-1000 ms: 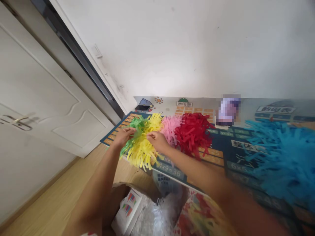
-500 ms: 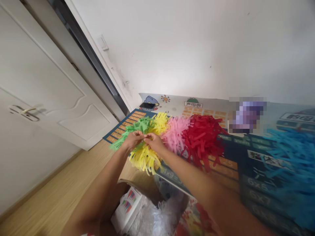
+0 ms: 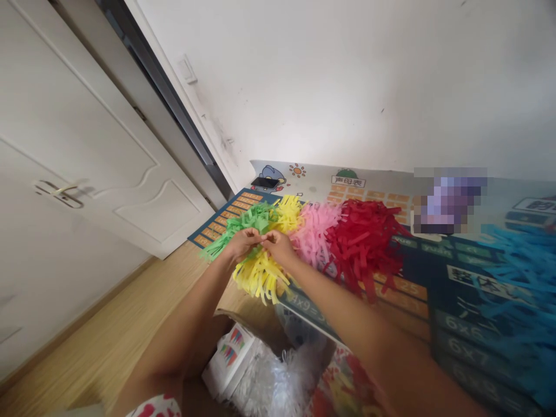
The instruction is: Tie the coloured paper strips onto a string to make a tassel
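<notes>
My left hand (image 3: 245, 243) and my right hand (image 3: 278, 245) meet fingertip to fingertip over the tassels, both pinched. What lies between the fingers is too small to make out. Yellow fringed paper strips (image 3: 260, 278) hang below my hands, over the table's edge. Green paper fringe (image 3: 249, 221) lies behind and left of my left hand, and more yellow fringe (image 3: 287, 214) is just behind my hands. To the right are a pink tassel (image 3: 317, 229) and a red tassel (image 3: 365, 240).
A printed mat (image 3: 408, 301) covers the table, with a phone (image 3: 266, 182) at its back. Blue fringe (image 3: 525, 313) lies at the right. Below sits an open box with a white packet (image 3: 230, 356) and clear plastic (image 3: 278, 382). A door (image 3: 108, 145) stands left.
The view has shifted slightly, so the scene sits a little further right. My hands remain together above the yellow strips, with fingers still pinched.
</notes>
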The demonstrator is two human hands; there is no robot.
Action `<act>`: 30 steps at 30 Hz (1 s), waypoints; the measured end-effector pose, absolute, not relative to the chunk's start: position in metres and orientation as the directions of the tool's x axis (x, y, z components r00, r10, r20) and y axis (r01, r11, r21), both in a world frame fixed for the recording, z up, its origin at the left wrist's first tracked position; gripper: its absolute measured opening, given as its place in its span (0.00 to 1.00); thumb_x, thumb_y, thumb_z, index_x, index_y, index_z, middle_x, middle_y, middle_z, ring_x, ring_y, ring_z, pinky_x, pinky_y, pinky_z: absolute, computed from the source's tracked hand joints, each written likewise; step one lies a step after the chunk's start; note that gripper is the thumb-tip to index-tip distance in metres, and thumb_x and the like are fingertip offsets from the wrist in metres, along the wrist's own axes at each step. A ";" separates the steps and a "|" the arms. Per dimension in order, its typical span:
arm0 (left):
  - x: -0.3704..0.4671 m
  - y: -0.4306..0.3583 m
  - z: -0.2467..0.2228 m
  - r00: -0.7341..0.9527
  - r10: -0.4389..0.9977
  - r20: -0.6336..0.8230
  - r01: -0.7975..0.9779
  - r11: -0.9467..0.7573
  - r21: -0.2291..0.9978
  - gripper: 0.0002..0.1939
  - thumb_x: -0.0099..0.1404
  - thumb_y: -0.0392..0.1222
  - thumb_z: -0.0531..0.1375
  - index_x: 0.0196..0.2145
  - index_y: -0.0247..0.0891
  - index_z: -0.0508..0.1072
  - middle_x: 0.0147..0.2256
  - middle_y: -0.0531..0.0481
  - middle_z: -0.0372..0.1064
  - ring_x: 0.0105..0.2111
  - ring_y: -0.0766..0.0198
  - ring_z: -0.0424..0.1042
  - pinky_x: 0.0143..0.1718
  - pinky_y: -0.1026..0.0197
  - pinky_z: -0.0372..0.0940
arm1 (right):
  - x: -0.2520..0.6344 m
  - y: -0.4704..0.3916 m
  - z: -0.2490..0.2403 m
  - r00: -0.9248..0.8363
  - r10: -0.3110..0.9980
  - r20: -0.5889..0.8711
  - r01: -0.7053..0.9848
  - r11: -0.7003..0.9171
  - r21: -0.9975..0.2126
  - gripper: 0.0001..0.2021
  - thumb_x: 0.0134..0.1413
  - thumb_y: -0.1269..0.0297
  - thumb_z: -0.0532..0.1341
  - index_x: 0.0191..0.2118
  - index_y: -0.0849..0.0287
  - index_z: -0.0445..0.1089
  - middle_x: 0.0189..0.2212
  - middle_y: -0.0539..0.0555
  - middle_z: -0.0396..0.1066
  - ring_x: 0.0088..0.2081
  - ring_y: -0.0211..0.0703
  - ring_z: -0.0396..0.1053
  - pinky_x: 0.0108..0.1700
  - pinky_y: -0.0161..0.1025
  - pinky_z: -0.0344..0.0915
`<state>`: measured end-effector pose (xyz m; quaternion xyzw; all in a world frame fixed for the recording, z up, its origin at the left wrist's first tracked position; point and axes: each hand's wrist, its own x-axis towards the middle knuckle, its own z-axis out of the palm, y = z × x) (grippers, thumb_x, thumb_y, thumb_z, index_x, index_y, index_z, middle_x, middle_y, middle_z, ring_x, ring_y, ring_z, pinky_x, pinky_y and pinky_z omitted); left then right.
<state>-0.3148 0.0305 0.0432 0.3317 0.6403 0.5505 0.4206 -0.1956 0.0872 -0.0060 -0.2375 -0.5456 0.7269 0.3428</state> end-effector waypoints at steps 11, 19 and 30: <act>-0.315 0.028 0.054 -0.455 0.874 -0.167 -0.002 0.187 0.982 0.25 0.33 0.47 0.77 0.20 0.36 0.66 0.18 0.59 0.62 0.18 0.73 0.61 0.21 0.67 0.57 | -0.193 0.092 0.000 -0.656 0.753 -0.047 -0.192 -0.226 -0.955 0.03 0.44 0.67 0.62 0.27 0.58 0.66 0.20 0.44 0.66 0.23 0.35 0.67 0.21 0.28 0.60; -0.319 0.021 0.058 -0.496 0.845 -0.198 0.047 0.254 0.966 0.21 0.35 0.45 0.76 0.25 0.34 0.74 0.24 0.53 0.70 0.22 0.69 0.66 0.25 0.65 0.63 | -0.188 0.090 0.005 -0.644 0.760 -0.086 -0.154 -0.239 -0.959 0.01 0.43 0.68 0.61 0.25 0.59 0.69 0.18 0.45 0.66 0.22 0.36 0.66 0.23 0.31 0.62; -0.324 0.037 0.076 -0.599 0.798 -0.067 0.297 0.299 0.907 0.14 0.48 0.48 0.69 0.24 0.37 0.70 0.20 0.55 0.67 0.21 0.67 0.66 0.25 0.65 0.62 | -0.188 0.093 0.001 -0.595 0.795 -0.119 -0.161 -0.263 -0.951 0.02 0.44 0.68 0.59 0.25 0.58 0.65 0.17 0.43 0.64 0.21 0.35 0.67 0.21 0.29 0.61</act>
